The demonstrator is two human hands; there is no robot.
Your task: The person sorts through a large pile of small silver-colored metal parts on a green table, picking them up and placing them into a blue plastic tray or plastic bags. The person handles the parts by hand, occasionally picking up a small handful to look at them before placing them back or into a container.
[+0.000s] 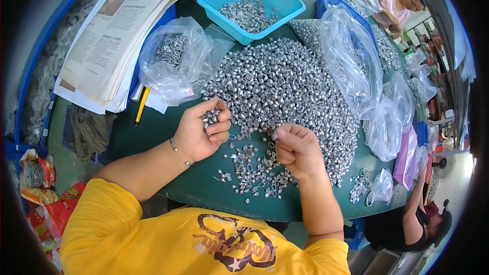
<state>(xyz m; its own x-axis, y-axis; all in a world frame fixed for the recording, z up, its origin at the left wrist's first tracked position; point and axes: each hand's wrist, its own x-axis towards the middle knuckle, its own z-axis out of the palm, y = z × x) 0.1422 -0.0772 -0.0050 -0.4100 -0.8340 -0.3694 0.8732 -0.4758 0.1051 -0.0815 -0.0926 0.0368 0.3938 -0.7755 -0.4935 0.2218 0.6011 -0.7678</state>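
A big heap of small silver metal pieces (300, 79), some domed and some ring-shaped, covers the middle of the green table (183, 193). My left hand (201, 130) is curled at the heap's left edge, with several of the silver pieces (210, 117) cupped in its fingers. At the near side of the heap, my right hand (300, 153) is closed in a pinch, thumb against forefinger; what sits at its fingertips is too small to make out. Between and below my hands lies a looser scatter of silver rings and pieces (254, 173).
A blue plastic basket (214, 7) holding silver rings stands behind the heap. Clear bags (351, 66) lie at right, another bag of rings (153, 66) at left. Stacked papers (109, 40) and a yellow pencil (142, 106) are on the left. Two other people sit along the right side.
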